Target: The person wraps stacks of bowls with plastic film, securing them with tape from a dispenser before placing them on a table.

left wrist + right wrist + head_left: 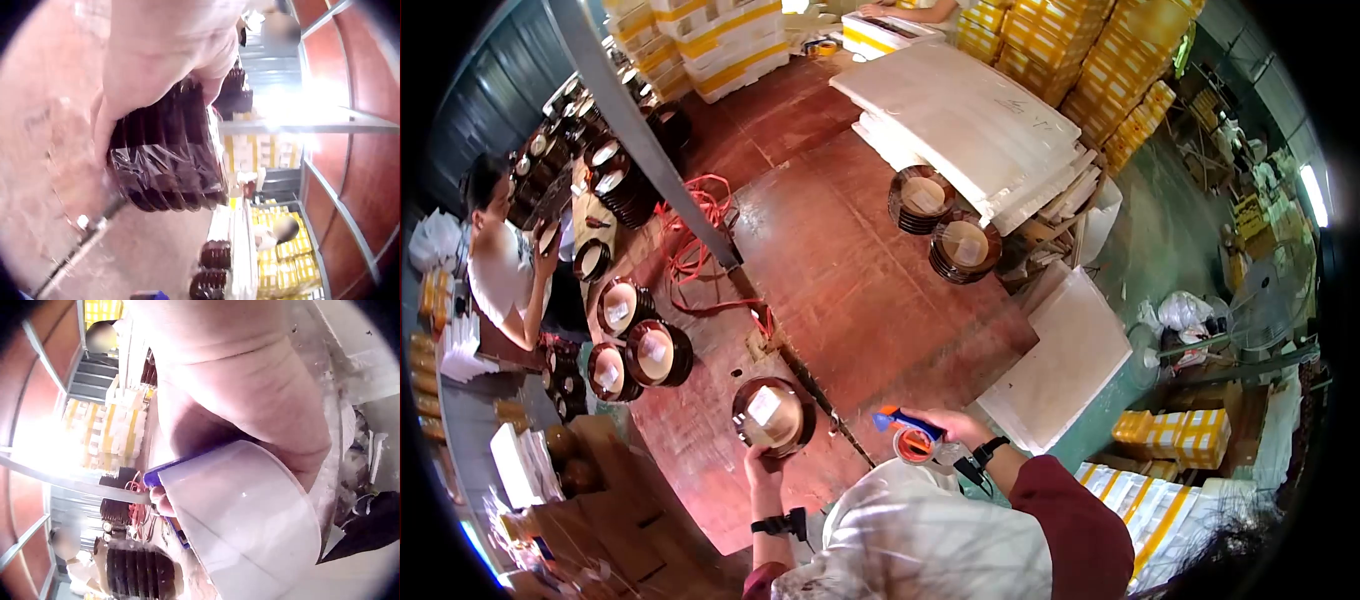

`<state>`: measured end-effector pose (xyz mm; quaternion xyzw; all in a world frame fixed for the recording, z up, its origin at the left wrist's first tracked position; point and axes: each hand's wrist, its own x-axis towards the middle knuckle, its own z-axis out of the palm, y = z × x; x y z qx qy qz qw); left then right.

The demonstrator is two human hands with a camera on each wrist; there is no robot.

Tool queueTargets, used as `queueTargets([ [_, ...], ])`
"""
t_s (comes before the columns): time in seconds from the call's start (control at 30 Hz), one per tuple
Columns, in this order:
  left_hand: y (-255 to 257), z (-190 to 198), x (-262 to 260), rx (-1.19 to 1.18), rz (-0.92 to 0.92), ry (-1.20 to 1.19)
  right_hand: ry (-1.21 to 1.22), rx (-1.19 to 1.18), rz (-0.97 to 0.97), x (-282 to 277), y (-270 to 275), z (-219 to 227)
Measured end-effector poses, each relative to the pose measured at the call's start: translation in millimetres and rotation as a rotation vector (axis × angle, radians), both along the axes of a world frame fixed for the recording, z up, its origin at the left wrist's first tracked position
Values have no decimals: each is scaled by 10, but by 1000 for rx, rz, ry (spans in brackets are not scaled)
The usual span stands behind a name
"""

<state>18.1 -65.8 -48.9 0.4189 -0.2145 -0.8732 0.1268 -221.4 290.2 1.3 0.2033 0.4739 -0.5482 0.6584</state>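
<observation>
A stack of dark brown bowls (772, 416) with a paper label on top stands on the red table near its front edge. My left hand (762, 470) grips the stack's near side; in the left wrist view the hand (169, 56) curls over the ribbed dark bowls (169, 150), which have clear tape across them. My right hand (955, 425) holds a blue and orange tape dispenser (910, 424) to the right of the stack. The right wrist view shows that hand (244, 387) around the dispenser, with the wide clear tape roll (250, 519) facing the camera.
More bowl stacks (658, 353) stand at the left, and two stacks (965, 250) beside white foam sheets (970, 120) at the back right. A grey post (640, 130) rises from the table near red cord (700, 235). One person (505, 250) is at the left, another at the back.
</observation>
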Motion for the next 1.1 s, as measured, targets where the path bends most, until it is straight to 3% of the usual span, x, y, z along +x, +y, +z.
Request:
queueTargets([
  [0.07,71,-101,-490,42,-25,15,5,-70,-18,-28,115,-191],
  [0.13,226,175,-1170,-5,-120,53,61,-37,-52,-68,166,-144],
  [0.23,188,-282,-2117,-6,-253,100,209,-33,-180,-75,275,-1],
  [0.27,142,-499,-2456,-50,-277,112,144,-30,-175,-66,406,-139],
  [0.37,495,67,-3450,-133,-337,233,0,-40,-227,145,895,-602],
  [0.4,388,-363,-3725,-136,-369,250,-40,-47,-257,219,1023,-685],
  [0.5,536,-234,-4287,-103,-427,216,20,34,-398,461,1304,-645],
  [0.57,587,-208,-4510,-124,-427,197,5,109,-485,474,1449,-314],
  [0.67,643,-207,-4597,-174,-439,194,-53,189,-595,589,1663,-507],
  [0.7,650,-224,-4617,-186,-436,190,-70,248,-499,566,1752,-429],
  [0.8,668,-325,-4568,-214,-423,160,-55,210,-595,520,1720,-262],
  [0.87,600,-551,-4607,-163,-417,157,-64,152,-566,496,1742,-430],
  [0.97,641,-499,-4629,-165,-355,123,-61,90,-544,434,1733,-575],
  [1.03,733,-365,-4658,-164,-279,104,-49,144,-576,347,1534,-362],
  [1.1,819,-277,-4659,-131,-175,92,-47,109,-586,471,1581,-620],
])
